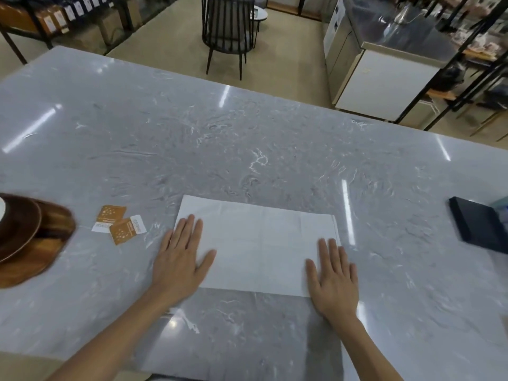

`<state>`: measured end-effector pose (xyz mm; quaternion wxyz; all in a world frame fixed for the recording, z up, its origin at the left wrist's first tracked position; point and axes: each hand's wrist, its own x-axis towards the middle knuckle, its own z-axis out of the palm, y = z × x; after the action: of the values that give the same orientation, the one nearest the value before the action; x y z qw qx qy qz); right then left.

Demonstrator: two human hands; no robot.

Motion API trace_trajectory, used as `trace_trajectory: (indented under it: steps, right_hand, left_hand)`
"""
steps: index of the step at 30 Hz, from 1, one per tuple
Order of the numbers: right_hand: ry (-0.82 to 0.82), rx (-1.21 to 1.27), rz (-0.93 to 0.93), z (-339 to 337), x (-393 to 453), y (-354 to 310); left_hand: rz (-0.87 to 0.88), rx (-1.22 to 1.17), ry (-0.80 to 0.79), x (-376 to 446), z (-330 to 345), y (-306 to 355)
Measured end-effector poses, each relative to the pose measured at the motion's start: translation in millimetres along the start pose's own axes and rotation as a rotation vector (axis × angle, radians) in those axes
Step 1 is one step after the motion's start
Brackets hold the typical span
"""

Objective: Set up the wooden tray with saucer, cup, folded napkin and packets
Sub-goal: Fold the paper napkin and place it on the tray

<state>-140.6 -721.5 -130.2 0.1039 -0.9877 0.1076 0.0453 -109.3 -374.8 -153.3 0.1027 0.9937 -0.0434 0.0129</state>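
The wooden tray (41,251) and saucer (16,229) are cut off at the left edge. The packets' (119,226) writing is too blurry to read. Both hands, left (182,257) and right (334,276), lie flat with fingers spread on the napkin (258,243).

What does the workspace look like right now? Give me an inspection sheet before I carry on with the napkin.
Surface: grey marbled table, glossy, with light reflections.
Job's things: white napkin spread flat in front of the person; two orange packets on the table to its left, overlapping; wooden tray at the left edge carrying a brown saucer; a white item on the saucer is cut off by the frame, so cannot confirm the cup.
Clutter: dark blue flat object at the right edge.
Grips: left hand and right hand both flat, pressing the napkin's ends.
Cables: nothing seen.
Surroundings: black chair, counter unit, shelving behind.
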Motion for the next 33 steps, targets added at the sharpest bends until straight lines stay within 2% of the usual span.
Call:
trace_trajectory:
  steps: [4, 7, 10, 14, 18, 21, 26, 29, 33]
  right_hand:
    - [0.035, 0.176, 0.021, -10, -6, 10]
    - [0.136, 0.324, 0.198, -18, -19, 27]
    - [0.098, 0.377, 0.375, -25, -29, 40]
    - [-0.019, 0.415, 0.44, -30, -35, 38]
    - [-0.052, 0.455, 0.511, -34, -33, 35]
    - [-0.087, 0.501, 0.569, -36, -28, 33]
    - [-0.116, 0.557, 0.613, -35, -27, 29]
    - [-0.001, 0.62, 0.59, -34, -32, 26]
    - [0.159, 0.782, 0.556, -41, -36, 32]
  left_hand:
    - [-0.012, 0.037, -0.011, 6, -4, -2]
    - [0.0, 0.087, -0.044, 34, -20, 6]
    - [0.245, 0.041, -0.089, 74, -33, 40]
    - [0.673, -0.006, -0.321, 128, -27, 121]
    - [1.005, 0.249, -0.42, 158, -11, 216]
    - [1.15, 0.345, -0.448, 174, -12, 267]
    - [1.225, 0.396, -0.57, 203, -22, 306]
    - [1.268, 0.451, -0.585, 208, -23, 317]
    - [1.288, 0.477, -0.522, 210, -21, 319]
